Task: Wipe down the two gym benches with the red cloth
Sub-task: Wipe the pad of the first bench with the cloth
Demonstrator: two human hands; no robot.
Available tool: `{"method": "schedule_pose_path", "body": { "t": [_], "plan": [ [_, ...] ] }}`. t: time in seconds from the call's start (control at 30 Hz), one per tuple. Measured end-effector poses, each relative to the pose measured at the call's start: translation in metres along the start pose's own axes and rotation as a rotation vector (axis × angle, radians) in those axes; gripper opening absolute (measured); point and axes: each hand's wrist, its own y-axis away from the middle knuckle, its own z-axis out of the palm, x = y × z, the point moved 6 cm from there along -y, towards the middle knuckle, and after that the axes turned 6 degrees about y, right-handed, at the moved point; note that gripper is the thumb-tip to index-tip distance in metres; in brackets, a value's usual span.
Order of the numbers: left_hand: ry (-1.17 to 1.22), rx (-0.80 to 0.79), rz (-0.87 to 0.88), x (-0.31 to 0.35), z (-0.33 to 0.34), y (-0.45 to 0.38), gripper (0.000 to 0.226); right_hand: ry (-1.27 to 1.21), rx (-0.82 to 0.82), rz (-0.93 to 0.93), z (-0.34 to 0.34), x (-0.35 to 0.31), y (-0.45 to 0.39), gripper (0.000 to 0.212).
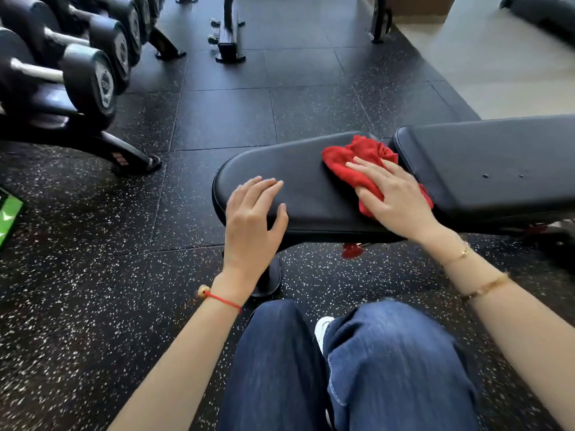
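A black padded gym bench lies across the middle of the view, with its seat pad (pixel 298 169) on the left and its longer back pad (pixel 485 157) on the right. The crumpled red cloth (pixel 357 157) sits on the seat pad near the gap between the two pads. My right hand (pixel 395 197) presses flat on the cloth with straight fingers. My left hand (pixel 253 213) rests on the near left end of the seat pad, fingers relaxed, thumb over the pad's front edge. Only this one bench is plainly in view.
A rack of black dumbbells (pixel 84 70) fills the upper left, its foot (pixel 133 160) reaching toward the bench. Black equipment legs (pixel 228 42) stand at the top centre. A green object (pixel 9 213) lies at the left edge. My knees in blue jeans (pixel 342 368) are below the bench.
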Motion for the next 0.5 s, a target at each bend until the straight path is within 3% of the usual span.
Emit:
{"method": "schedule_pose_path", "body": {
  "t": [0.13, 0.33, 0.5],
  "plan": [
    [0.027, -0.055, 0.031, 0.016, 0.022, -0.006, 0.03, 0.035, -0.002, 0.143, 0.006, 0.004, -0.031, 0.043],
    [-0.007, -0.098, 0.047, 0.027, 0.042, -0.004, 0.024, -0.01, -0.021, -0.096, 0.002, -0.032, 0.012, 0.038],
    [-0.002, -0.098, 0.09, 0.042, 0.044, -0.003, 0.02, -0.06, -0.01, -0.098, -0.014, -0.02, 0.038, 0.031]
  ]
}}
